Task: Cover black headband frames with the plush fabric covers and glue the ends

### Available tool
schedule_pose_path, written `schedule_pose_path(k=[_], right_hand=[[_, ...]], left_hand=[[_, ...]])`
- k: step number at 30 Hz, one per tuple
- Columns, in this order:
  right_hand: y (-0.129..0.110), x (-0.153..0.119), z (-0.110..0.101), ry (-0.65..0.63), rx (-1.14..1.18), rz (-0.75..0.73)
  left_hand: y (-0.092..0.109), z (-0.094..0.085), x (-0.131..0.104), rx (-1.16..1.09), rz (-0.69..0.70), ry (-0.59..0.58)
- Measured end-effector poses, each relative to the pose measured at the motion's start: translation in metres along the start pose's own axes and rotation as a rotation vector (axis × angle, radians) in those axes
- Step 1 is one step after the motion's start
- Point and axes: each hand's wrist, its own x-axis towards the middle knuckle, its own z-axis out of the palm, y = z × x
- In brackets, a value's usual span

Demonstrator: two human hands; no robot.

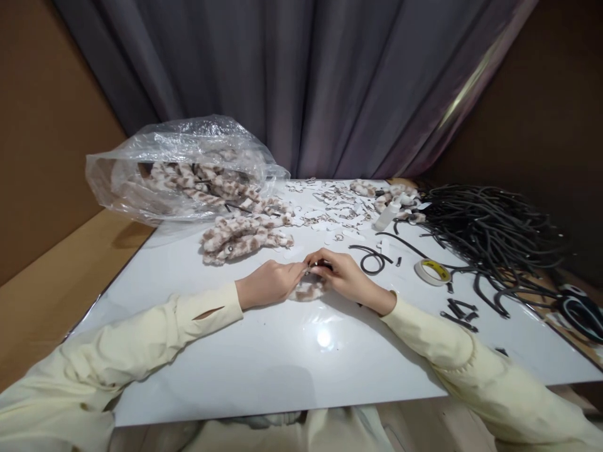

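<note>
So on the far left there's a clear plastic bag [202,135] with brown-and-white fluffy strips [179,177] in it, and the crinkly plastic blurs most of them. Just in front, on the desk [226,370], a fluffy bundle [235,242] lies roughly sideways. Next comes the left hand [271,284], arm reaching in from the lower left, back of the hand up, fingers closed on a small fluffy piece [308,290] around mid-desk. Only its lower part shows under the fingers. That bit runs left to right, but both ends are covered, so I can't tell which way it points or whether it touches the desk. Whatever's pinched at the fingertips is too tiny to make out. The right hand [348,279] comes in from the lower right, wrist bent inward, fingers curled and pinching the same piece. Pale scraps [334,210] litter the desk behind. Further right: a curled black cord [372,260], a small bottle [387,215], a tape roll [432,272], short black bits [459,312], then a big tangle of black cords [490,220]. The dark thing [581,314] at the right edge is cut off, no clue what it is.
</note>
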Motion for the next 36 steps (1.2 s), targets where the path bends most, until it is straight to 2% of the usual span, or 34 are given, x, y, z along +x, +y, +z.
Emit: schedule_pose_path(k=[7,11,14,18,22,23,25,27,29,32,36], right_hand=[[-0.002,0.004,-0.003,-0.023,0.232,0.231],[-0.007,0.006,-0.008,-0.057,0.237,0.406],[-0.011,0.007,-0.011,-0.047,0.193,0.443],[-0.015,0.005,-0.017,-0.133,0.040,0.345],[-0.017,0.002,-0.023,-0.258,0.020,0.320],[-0.018,0.001,-0.023,-0.241,-0.004,0.300],[-0.019,-0.001,-0.022,-0.132,-0.111,0.195],[-0.019,-0.004,-0.018,0.018,-0.246,0.021],[-0.017,-0.007,-0.012,0.150,-0.348,-0.169],[-0.015,-0.012,-0.005,0.266,-0.505,-0.345],[-0.015,-0.016,-0.001,0.265,-0.685,-0.416]], left_hand=[[0.000,0.001,-0.002,0.131,0.142,0.097],[0.000,-0.001,0.000,0.173,0.213,0.125],[0.001,-0.004,0.001,0.224,0.243,0.111],[0.001,-0.007,0.002,0.233,0.249,0.097],[0.003,-0.008,0.002,0.135,0.204,0.142],[0.004,-0.009,0.003,0.049,0.142,0.148],[0.006,-0.013,0.004,-0.199,-0.073,0.149],[0.010,-0.020,0.008,-0.469,-0.344,0.126],[0.013,-0.027,0.011,-0.701,-0.530,0.080],[0.016,-0.035,0.014,-0.963,-0.590,0.035],[0.017,-0.034,0.013,-1.030,-0.549,0.063]])
